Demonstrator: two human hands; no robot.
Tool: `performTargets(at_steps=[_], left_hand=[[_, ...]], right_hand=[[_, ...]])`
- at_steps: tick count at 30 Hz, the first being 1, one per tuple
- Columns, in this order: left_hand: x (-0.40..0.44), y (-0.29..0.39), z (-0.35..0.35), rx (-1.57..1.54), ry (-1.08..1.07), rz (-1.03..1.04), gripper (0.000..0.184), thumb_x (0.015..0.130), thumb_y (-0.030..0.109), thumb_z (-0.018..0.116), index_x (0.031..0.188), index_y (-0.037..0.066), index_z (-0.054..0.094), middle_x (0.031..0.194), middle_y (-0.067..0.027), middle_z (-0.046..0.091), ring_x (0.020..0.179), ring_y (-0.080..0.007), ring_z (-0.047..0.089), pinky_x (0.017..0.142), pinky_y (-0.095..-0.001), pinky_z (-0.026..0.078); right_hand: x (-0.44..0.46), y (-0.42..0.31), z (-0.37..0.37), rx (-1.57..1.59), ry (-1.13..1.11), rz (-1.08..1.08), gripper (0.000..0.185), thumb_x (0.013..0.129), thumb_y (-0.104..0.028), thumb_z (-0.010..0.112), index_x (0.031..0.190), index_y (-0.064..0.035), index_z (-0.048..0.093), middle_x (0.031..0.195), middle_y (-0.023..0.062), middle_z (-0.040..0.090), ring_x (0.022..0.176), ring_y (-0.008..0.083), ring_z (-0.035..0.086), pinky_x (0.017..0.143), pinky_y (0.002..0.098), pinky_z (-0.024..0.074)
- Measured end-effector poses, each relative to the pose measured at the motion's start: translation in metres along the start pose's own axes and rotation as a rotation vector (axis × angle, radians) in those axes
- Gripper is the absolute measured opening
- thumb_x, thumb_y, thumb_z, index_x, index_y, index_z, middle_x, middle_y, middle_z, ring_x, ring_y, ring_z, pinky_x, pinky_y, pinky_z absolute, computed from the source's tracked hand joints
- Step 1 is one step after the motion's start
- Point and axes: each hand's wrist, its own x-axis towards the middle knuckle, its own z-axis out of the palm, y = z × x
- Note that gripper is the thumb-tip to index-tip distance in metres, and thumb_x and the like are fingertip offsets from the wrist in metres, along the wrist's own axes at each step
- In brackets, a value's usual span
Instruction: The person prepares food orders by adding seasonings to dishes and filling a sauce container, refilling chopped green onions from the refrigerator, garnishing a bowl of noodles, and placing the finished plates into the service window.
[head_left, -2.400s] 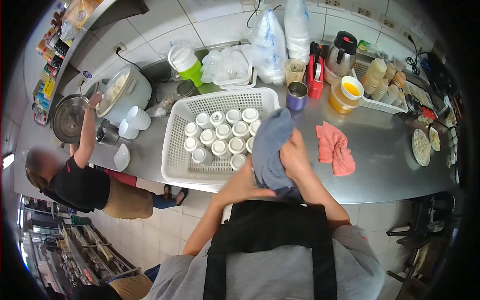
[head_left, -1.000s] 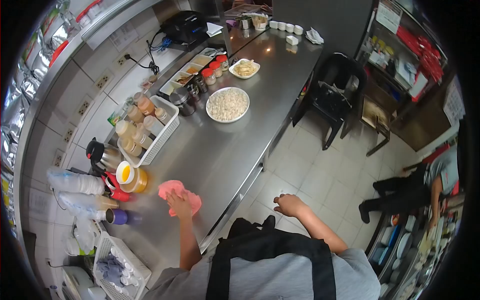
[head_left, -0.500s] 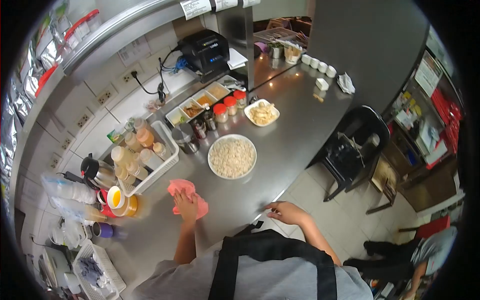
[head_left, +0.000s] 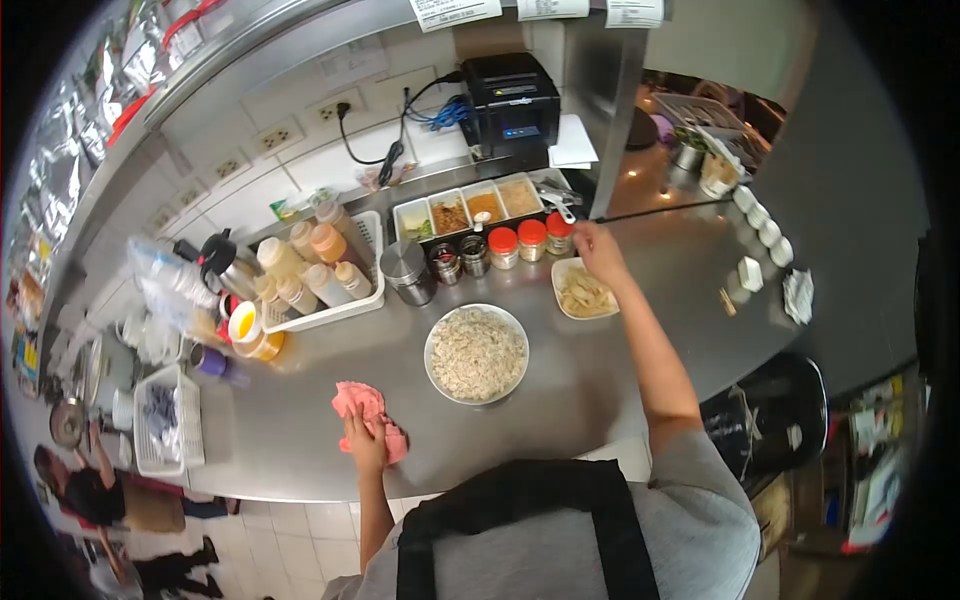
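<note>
My left hand (head_left: 364, 438) lies flat with fingers spread on a crumpled pink cloth (head_left: 362, 400) at the counter's front left. My right hand (head_left: 602, 254) is stretched forward beside the rightmost red-lidded jar (head_left: 559, 232). Its fingers are slightly bent, and I cannot tell whether they touch the jar. Just below that hand is a small white square bowl (head_left: 573, 308) of pale yellowish pieces, partly covered by the hand and wrist. A round white bowl (head_left: 434, 385) heaped with cooked rice (head_left: 477, 350) stands between my two hands.
Behind the jars are seasoning trays (head_left: 450, 213) and a black printer (head_left: 512, 105). On the left stand a white basket (head_left: 340, 310) of squeeze bottles, an orange-filled tub (head_left: 255, 335) and another basket (head_left: 168, 420). A black chair (head_left: 775, 420) is right of the counter; people stand at lower left.
My right hand has moved from the counter's front edge forward to the jars and small bowl. My left hand stays on the pink cloth. The head view has turned.
</note>
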Motion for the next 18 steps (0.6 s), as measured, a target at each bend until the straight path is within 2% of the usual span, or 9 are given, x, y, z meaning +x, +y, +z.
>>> performTargets(at_steps=[3,4,5,8,11,13,15,16,18], left_hand=[[-0.036,0.044,-0.005,-0.025,0.274,-0.104,0.056,0.094,0.031,0.057,0.140,0.002,0.042,0.150,-0.0251,0.028,0.137,-0.0419,0.030,0.112,-0.0482,0.026],[-0.047,0.046,-0.002,0.091,0.362,-0.164,0.053,0.095,0.030,0.056,0.139,0.002,0.042,0.150,-0.0251,0.027,0.136,-0.0418,0.031,0.111,-0.0468,0.028],[-0.057,0.044,0.001,0.130,0.452,-0.233,0.054,0.096,0.031,0.055,0.139,0.002,0.042,0.150,-0.0253,0.027,0.136,-0.0416,0.031,0.111,-0.0479,0.028],[-0.086,0.030,0.001,0.307,0.629,-0.519,0.060,0.096,0.039,0.052,0.143,0.006,0.034,0.152,-0.0245,0.024,0.140,-0.0403,0.025,0.112,-0.0533,0.021],[-0.095,0.017,-0.006,0.534,0.623,-0.943,0.067,0.093,0.042,0.054,0.145,0.007,0.030,0.153,-0.0245,0.021,0.141,-0.0401,0.023,0.113,-0.0533,0.020],[-0.087,-0.006,-0.011,0.300,0.721,-1.221,0.073,0.091,0.045,0.053,0.143,0.002,0.027,0.150,-0.0285,0.021,0.139,-0.0411,0.024,0.106,-0.0540,0.031],[-0.083,-0.050,-0.006,-0.033,0.904,-1.378,0.073,0.092,0.046,0.049,0.141,-0.003,0.028,0.144,-0.0329,0.032,0.134,-0.0423,0.035,0.100,-0.0543,0.039],[-0.081,-0.042,-0.009,-0.099,0.899,-1.368,0.072,0.093,0.046,0.047,0.140,-0.005,0.028,0.138,-0.0339,0.038,0.128,-0.0431,0.041,0.097,-0.0545,0.041],[-0.068,-0.022,-0.015,-0.239,0.887,-1.330,0.072,0.094,0.047,0.043,0.137,-0.009,0.029,0.125,-0.0359,0.050,0.116,-0.0446,0.053,0.090,-0.0549,0.046]], right_hand=[[0.078,0.065,0.038,-0.243,0.085,0.072,0.025,0.090,-0.024,0.056,0.105,-0.0056,0.065,0.095,0.0207,0.066,0.094,0.0430,0.058,0.088,0.0477,0.0467],[0.093,0.068,0.039,-0.352,0.017,0.093,0.025,0.090,-0.025,0.058,0.103,-0.0059,0.066,0.096,0.0157,0.069,0.083,0.0356,0.065,0.089,0.0407,0.0468],[0.114,0.098,0.050,-0.423,-0.105,0.006,0.023,0.088,-0.025,0.060,0.098,-0.0070,0.069,0.093,0.0133,0.070,0.078,0.0331,0.065,0.082,0.0396,0.0516],[0.140,0.088,0.057,-0.217,-0.460,0.481,0.019,0.080,-0.020,0.066,0.093,-0.0060,0.067,0.092,0.0096,0.068,0.077,0.0275,0.066,0.059,0.0418,0.0574],[0.165,0.159,0.100,-0.374,-0.545,0.116,0.026,0.078,-0.021,0.060,0.082,0.0022,0.070,0.085,0.0201,0.070,0.074,0.0314,0.071,0.062,0.0411,0.0558],[0.150,0.097,0.071,-0.064,-0.497,0.420,0.028,0.079,-0.012,0.056,0.092,0.0110,0.065,0.080,0.0241,0.067,0.071,0.0329,0.069,0.059,0.0413,0.0555],[0.168,0.122,0.082,-0.264,-0.549,0.229,0.025,0.081,-0.008,0.053,0.095,0.0102,0.062,0.083,0.0209,0.066,0.068,0.0285,0.067,0.053,0.0417,0.0515],[0.168,0.109,0.078,-0.292,-0.566,0.205,0.024,0.081,-0.007,0.052,0.096,0.0095,0.061,0.084,0.0193,0.066,0.067,0.0265,0.066,0.051,0.0416,0.0497],[0.161,0.080,0.054,-0.066,-0.563,0.454,0.023,0.084,-0.008,0.051,0.099,0.0062,0.060,0.085,0.0159,0.066,0.065,0.0232,0.064,0.049,0.0399,0.0468]])
